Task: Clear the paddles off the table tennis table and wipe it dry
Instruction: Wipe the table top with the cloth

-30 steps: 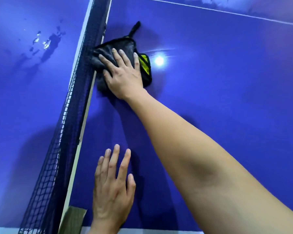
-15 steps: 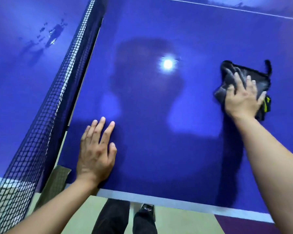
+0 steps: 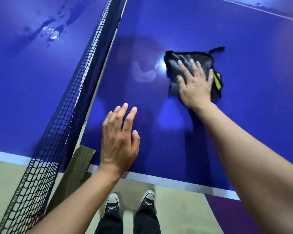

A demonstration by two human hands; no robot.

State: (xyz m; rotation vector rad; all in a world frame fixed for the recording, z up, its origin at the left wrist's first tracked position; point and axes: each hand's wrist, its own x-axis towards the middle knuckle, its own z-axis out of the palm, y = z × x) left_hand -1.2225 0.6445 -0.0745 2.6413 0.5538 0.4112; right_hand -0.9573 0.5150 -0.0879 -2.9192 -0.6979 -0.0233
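Right hand presses the dark cloth flat, with straight, spread fingers atop it, curled round nothing. Left hand lies open at the table tennis table's near edge.

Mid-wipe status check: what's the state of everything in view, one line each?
net: up, stretched across the table.
table: no paddles in view.
water: pooled left of the net, unwiped.
cloth: crumpled on the table, right of the net.
right hand: fingers straight, pressing the cloth.
left hand: open, fingers spread, at the table's near edge.
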